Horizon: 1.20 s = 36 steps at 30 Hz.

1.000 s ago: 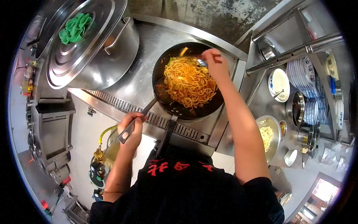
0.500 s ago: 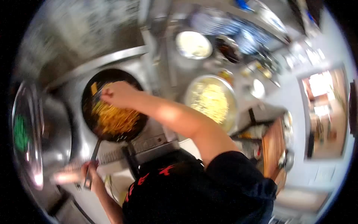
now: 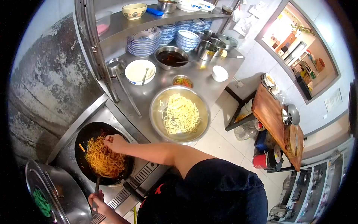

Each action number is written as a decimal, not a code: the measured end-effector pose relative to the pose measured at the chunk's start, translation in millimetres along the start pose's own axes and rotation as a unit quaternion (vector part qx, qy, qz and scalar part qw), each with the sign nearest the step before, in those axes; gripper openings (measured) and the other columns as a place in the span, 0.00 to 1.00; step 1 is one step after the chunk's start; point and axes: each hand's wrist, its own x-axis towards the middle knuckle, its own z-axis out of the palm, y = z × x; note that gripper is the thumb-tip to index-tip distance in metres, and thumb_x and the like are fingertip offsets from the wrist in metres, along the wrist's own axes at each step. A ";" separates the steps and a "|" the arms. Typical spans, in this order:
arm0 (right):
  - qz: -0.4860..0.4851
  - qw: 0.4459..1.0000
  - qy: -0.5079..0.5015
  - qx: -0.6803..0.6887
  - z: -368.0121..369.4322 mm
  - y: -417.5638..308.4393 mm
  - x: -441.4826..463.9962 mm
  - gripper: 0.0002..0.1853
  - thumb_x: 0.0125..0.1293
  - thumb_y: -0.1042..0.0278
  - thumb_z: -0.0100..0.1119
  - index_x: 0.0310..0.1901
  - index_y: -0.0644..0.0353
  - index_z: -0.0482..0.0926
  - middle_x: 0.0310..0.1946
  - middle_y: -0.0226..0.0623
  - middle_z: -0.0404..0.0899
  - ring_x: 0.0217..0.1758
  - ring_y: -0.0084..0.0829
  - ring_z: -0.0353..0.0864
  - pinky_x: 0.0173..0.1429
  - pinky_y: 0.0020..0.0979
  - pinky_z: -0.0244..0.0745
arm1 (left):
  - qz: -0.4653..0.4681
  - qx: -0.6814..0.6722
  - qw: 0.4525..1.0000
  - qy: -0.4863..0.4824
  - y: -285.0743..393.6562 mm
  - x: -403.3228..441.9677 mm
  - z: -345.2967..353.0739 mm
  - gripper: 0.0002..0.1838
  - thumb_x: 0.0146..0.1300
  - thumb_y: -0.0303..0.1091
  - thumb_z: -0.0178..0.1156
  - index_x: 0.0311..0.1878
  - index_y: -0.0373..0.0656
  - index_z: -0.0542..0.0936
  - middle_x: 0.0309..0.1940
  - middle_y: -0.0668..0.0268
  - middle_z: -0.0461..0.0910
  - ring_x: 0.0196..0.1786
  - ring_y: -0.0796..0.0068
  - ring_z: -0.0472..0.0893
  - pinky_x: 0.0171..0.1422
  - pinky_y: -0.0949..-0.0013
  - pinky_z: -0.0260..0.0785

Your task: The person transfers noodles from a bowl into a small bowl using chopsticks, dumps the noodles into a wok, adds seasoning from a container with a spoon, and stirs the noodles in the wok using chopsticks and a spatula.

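A black wok [image 3: 80, 164] sits on the stove at the lower left, filled with browned noodles [image 3: 108, 160]. My left hand [image 3: 97, 201] is wrapped round the wok's handle [image 3: 97, 185]. Just above the noodles, at the wok's right side, my right hand [image 3: 115, 143] is closed with its fingertips bunched; what they hold, if anything, is hidden. A small flat yellow-orange piece [image 3: 82, 147] shows at the wok's left inner side. To the right, a wide metal bowl [image 3: 204, 125] holds pale noodles [image 3: 181, 114], apart from both hands.
On the steel counter stand a bowl of dark sauce [image 3: 171, 57], a white bowl with a spoon [image 3: 130, 71], a small dish of chopped peppers [image 3: 182, 81] and stacked blue-and-white bowls [image 3: 186, 40]. A large pot [image 3: 71, 194] is left of the wok; a wooden table [image 3: 274, 119] stands right.
The camera view has turned and sharpened, bringing the shelf and counter into sight. My right hand remains over the wok, bunched, and my left hand still grips the handle.
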 end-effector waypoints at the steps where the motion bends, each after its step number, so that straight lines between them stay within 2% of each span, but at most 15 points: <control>1: -0.004 1.000 -0.007 -0.014 1.1 -20.7 -3.6 0.12 0.65 0.61 0.52 0.30 0.60 0.77 0.18 0.32 0.75 0.21 0.28 0.72 0.30 0.31 0.67 | 0.015 0.001 1.000 0.011 7.7 1.0 2.1 0.08 0.68 0.35 0.50 0.41 0.40 0.70 0.38 0.58 0.76 0.36 0.65 0.81 0.42 0.68 0.76; 5: -0.103 0.994 -0.025 0.001 -15.5 -73.2 3.2 0.13 0.65 0.59 0.52 0.32 0.62 0.76 0.21 0.42 0.74 0.26 0.37 0.73 0.36 0.38 0.68 | 0.121 0.075 0.990 -0.007 32.0 12.5 -4.6 0.08 0.70 0.35 0.48 0.44 0.40 0.71 0.39 0.59 0.76 0.40 0.66 0.80 0.46 0.67 0.76; 7: -0.031 0.998 -0.017 -0.043 -33.2 -101.0 3.9 0.14 0.66 0.59 0.50 0.33 0.62 0.77 0.24 0.42 0.77 0.30 0.36 0.76 0.40 0.37 0.71 | 0.183 0.163 0.969 -0.027 34.8 18.3 -19.6 0.09 0.71 0.34 0.48 0.44 0.40 0.72 0.39 0.59 0.75 0.42 0.68 0.79 0.49 0.65 0.76; 9: -0.084 0.992 -0.047 -0.076 -45.3 -103.8 13.0 0.22 0.67 0.49 0.46 0.36 0.61 0.79 0.33 0.42 0.81 0.36 0.31 0.80 0.43 0.32 0.74 | 0.155 0.164 0.974 -0.031 50.0 10.2 -26.6 0.09 0.70 0.33 0.48 0.44 0.37 0.74 0.40 0.59 0.76 0.44 0.70 0.77 0.50 0.65 0.75; 10: 0.001 0.984 -0.079 -0.159 -74.6 -144.9 -8.7 0.19 0.69 0.52 0.44 0.40 0.60 0.78 0.35 0.40 0.81 0.34 0.28 0.79 0.42 0.30 0.74 | 0.123 0.168 0.978 -0.031 59.2 3.8 -28.7 0.08 0.69 0.31 0.49 0.43 0.37 0.75 0.39 0.59 0.76 0.43 0.71 0.78 0.49 0.66 0.74; 11: -0.166 0.944 -0.085 -0.271 -85.7 -106.6 8.2 0.13 0.70 0.61 0.44 0.41 0.58 0.78 0.36 0.36 0.81 0.33 0.26 0.78 0.38 0.29 0.75 | 0.090 0.161 0.982 -0.032 73.2 -7.6 -22.3 0.07 0.67 0.29 0.50 0.41 0.36 0.76 0.38 0.60 0.77 0.42 0.72 0.78 0.47 0.68 0.74; 12: 0.050 0.997 -0.047 0.032 -80.0 -83.8 21.9 0.10 0.69 0.70 0.45 0.41 0.58 0.78 0.37 0.34 0.81 0.33 0.24 0.78 0.36 0.26 0.74 | 0.066 0.162 0.984 -0.027 84.4 -17.2 -19.5 0.07 0.65 0.26 0.51 0.40 0.35 0.76 0.36 0.60 0.78 0.41 0.73 0.79 0.46 0.69 0.73; 13: 0.027 0.997 -0.051 -0.047 -91.1 -58.4 30.9 0.08 0.68 0.71 0.48 0.40 0.60 0.78 0.38 0.33 0.80 0.34 0.22 0.77 0.36 0.22 0.73 | 0.050 0.166 0.984 -0.029 90.5 -23.6 -12.6 0.06 0.64 0.24 0.51 0.39 0.34 0.77 0.35 0.61 0.79 0.39 0.74 0.79 0.44 0.70 0.72; 15: 0.039 0.996 -0.060 -0.054 -87.2 -49.5 -1.6 0.11 0.69 0.65 0.50 0.33 0.62 0.77 0.24 0.30 0.77 0.22 0.16 0.71 0.29 0.21 0.69 | 0.090 0.255 0.962 -0.041 96.9 -30.9 -3.2 0.05 0.62 0.24 0.51 0.35 0.35 0.77 0.28 0.62 0.80 0.34 0.75 0.80 0.40 0.73 0.71; 19: 0.063 0.992 -0.027 0.103 -19.4 18.4 -33.8 0.14 0.70 0.61 0.50 0.36 0.64 0.77 0.30 0.36 0.80 0.28 0.24 0.80 0.32 0.28 0.76 | -0.039 0.065 0.997 -0.013 48.4 -34.4 14.1 0.07 0.64 0.25 0.48 0.35 0.32 0.74 0.28 0.61 0.79 0.32 0.72 0.83 0.35 0.73 0.74; 21: 0.072 0.985 -0.010 0.156 -0.5 5.9 -28.6 0.15 0.70 0.61 0.50 0.37 0.66 0.77 0.30 0.36 0.80 0.29 0.25 0.79 0.35 0.27 0.76 | -0.064 0.034 0.997 -0.011 53.9 -27.7 21.0 0.07 0.67 0.27 0.46 0.39 0.32 0.71 0.33 0.62 0.74 0.35 0.64 0.83 0.42 0.68 0.77; 27: -0.090 0.994 -0.045 0.050 -27.7 -60.8 5.8 0.12 0.70 0.63 0.50 0.37 0.64 0.77 0.30 0.32 0.79 0.29 0.21 0.77 0.35 0.24 0.74 | -0.016 -0.010 1.000 0.010 96.9 -16.2 22.6 0.06 0.64 0.24 0.48 0.37 0.31 0.74 0.30 0.62 0.77 0.36 0.69 0.83 0.42 0.73 0.75; 31: -0.058 0.995 -0.023 -0.077 -77.2 -93.7 17.0 0.09 0.69 0.68 0.51 0.39 0.61 0.79 0.30 0.29 0.79 0.29 0.19 0.75 0.31 0.21 0.69 | 0.017 0.107 0.994 -0.024 97.3 -11.9 0.6 0.07 0.66 0.24 0.46 0.38 0.32 0.72 0.33 0.61 0.75 0.37 0.65 0.83 0.43 0.70 0.75; 33: -0.134 0.972 0.000 -0.193 -84.9 -80.6 31.1 0.09 0.69 0.69 0.50 0.41 0.60 0.80 0.30 0.29 0.79 0.29 0.19 0.75 0.31 0.20 0.68 | 0.002 0.128 0.992 -0.006 89.4 -7.0 -0.4 0.07 0.65 0.23 0.46 0.37 0.32 0.73 0.31 0.60 0.77 0.37 0.69 0.83 0.42 0.71 0.73; 36: -0.004 1.000 -0.007 -0.015 -47.2 -41.2 49.3 0.10 0.69 0.67 0.50 0.42 0.60 0.80 0.35 0.31 0.80 0.32 0.21 0.77 0.36 0.23 0.74 | -0.005 0.107 0.994 0.011 68.5 3.9 11.9 0.07 0.64 0.24 0.47 0.36 0.32 0.75 0.29 0.61 0.78 0.36 0.72 0.82 0.42 0.74 0.71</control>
